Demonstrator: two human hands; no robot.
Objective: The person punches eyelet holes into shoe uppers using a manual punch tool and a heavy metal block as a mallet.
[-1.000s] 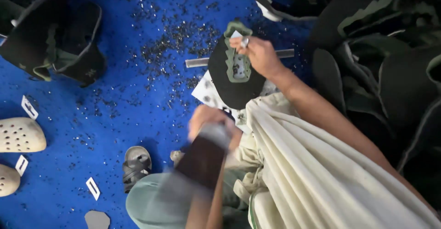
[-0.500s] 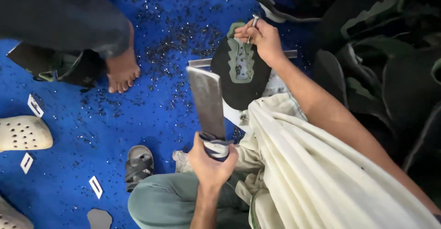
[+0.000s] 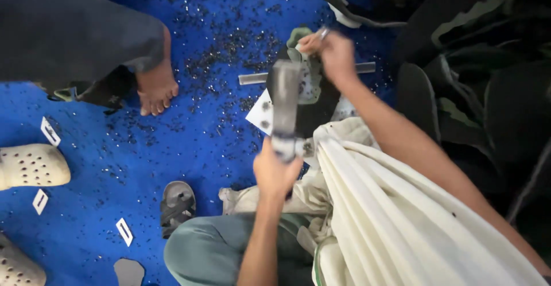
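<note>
Left hand (image 3: 275,174) higher, blade (image 3: 285,99) upright

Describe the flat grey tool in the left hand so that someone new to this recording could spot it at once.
Start from the blue floor covering strewn with dark specks. Near the cream cloth in the wearer's lap, the left hand grips the flat grey tool by its lower end. It is a long, straight rectangular bar standing upright in the picture, unlike the thin metal strip lying flat on the floor.
</note>
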